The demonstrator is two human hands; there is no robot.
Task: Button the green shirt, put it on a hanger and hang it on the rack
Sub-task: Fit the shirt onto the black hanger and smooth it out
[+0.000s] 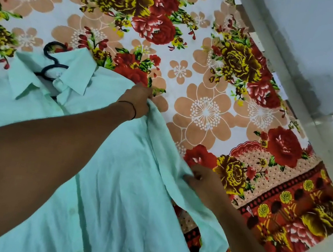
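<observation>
The bed (215, 53), spread with a flowered sheet, carries the green shirt (120, 194), which lies front up across the near left of it, collar to the far left and hem running off the near edge of the view. The main risk lies in this big loose cloth: its right sleeve side is bunched and lifted, so a hard or uneven pull could drag the whole shirt across the sheet, twist the front panels and gape the placket, which appears closed as far as I can see. The left hand (139, 100) reaches far and grips a fold at the right shoulder, while the right hand (200, 180), nearer and further right, pinches the sleeve edge between curled fingers; if the two tug in different directions, the shoulder could slide off the hanger arm under it. The black hanger (60, 65) has its hook poking out past the collar (76, 73) and its arms hidden, so I cannot tell whether it sits square; lifting by the hook while lopsided would likely tip the shirt off. No real container shows here; the nearest is the shirt itself, holding the hanger in its neck opening.
</observation>
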